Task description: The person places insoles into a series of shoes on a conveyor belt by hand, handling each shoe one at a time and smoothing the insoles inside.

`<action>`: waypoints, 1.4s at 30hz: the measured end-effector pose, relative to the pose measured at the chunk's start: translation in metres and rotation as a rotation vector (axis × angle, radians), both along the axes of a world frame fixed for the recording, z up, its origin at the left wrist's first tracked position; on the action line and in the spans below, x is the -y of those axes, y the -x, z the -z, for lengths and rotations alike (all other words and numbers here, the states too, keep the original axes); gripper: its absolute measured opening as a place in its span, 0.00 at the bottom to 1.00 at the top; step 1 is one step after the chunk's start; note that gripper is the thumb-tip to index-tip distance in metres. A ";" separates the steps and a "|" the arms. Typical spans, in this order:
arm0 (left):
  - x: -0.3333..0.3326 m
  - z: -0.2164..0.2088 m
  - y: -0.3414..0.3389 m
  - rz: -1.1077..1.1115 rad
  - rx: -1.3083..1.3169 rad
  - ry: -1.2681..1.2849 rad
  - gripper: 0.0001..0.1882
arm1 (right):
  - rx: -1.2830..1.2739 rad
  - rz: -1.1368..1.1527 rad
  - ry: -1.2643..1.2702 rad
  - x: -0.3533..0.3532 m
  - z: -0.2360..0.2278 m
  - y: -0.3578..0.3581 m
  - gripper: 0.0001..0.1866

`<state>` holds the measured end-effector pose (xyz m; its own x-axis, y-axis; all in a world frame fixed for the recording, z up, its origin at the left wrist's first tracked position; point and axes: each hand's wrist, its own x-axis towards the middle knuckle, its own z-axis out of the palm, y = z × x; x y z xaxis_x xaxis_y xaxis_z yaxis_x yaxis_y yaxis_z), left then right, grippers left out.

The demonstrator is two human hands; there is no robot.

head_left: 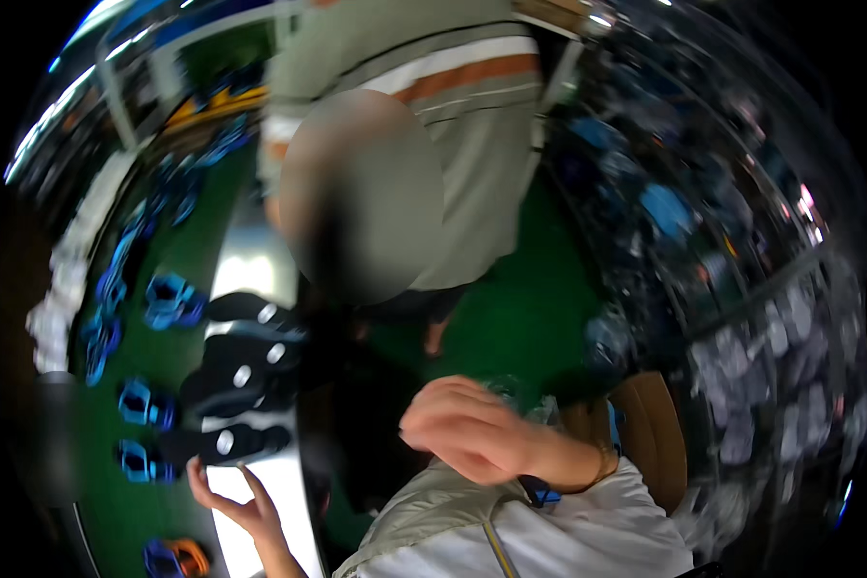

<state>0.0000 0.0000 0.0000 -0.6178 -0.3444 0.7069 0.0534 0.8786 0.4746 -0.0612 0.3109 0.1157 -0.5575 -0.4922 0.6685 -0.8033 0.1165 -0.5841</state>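
My left hand [241, 509] is at the lower left, thumb and fingers apart, with nothing between them. Its fingertips are at the near edge of a black shoe-sole-shaped piece [252, 442] bearing a white oval mark; whether they touch it I cannot tell. More black sole-shaped pieces [217, 378] with white spots lie beyond it, overlapping across a narrow white bench [272, 501]. My right hand [472, 429] hangs in front of my body, fingers bent and smeared by motion. No object shows in it.
Blue sandal-like strapped pieces [146, 403] stand along a green surface [101, 511] to the left, with an orange-and-blue one [175, 557] nearest. Ahead stands a person in a striped grey shirt [482, 173]. On the right are a cardboard box [653, 424] and racks of bagged items [790, 356].
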 end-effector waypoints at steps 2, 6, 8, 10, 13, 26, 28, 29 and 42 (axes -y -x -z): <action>-0.022 -0.013 0.042 0.410 0.058 -0.045 0.27 | -0.221 0.117 0.087 -0.013 -0.041 -0.006 0.08; -0.239 -0.047 0.123 0.952 0.220 -0.064 0.20 | -0.761 0.258 0.057 -0.175 -0.105 0.006 0.09; -0.316 -0.060 0.150 1.284 0.231 0.112 0.19 | -0.912 0.426 0.157 -0.206 -0.092 0.015 0.15; -0.406 -0.042 0.151 1.642 0.285 0.212 0.20 | -0.952 0.604 0.010 -0.256 -0.104 -0.009 0.20; -0.432 -0.004 0.187 1.727 0.735 0.540 0.22 | -0.805 0.631 0.043 -0.312 -0.062 -0.012 0.13; -0.728 0.085 0.382 2.032 1.314 0.905 0.38 | 1.183 1.165 -0.203 -0.522 0.019 0.021 0.36; -0.784 0.073 0.418 2.154 1.214 0.552 0.34 | 1.167 1.171 -0.060 -0.576 0.019 0.051 0.36; -0.813 0.064 0.440 2.234 1.173 0.322 0.30 | 1.070 1.217 -0.012 -0.604 0.028 0.061 0.35; -1.206 -0.312 0.563 2.098 0.517 -0.362 0.34 | 0.544 2.119 0.239 -0.830 -0.190 0.089 0.42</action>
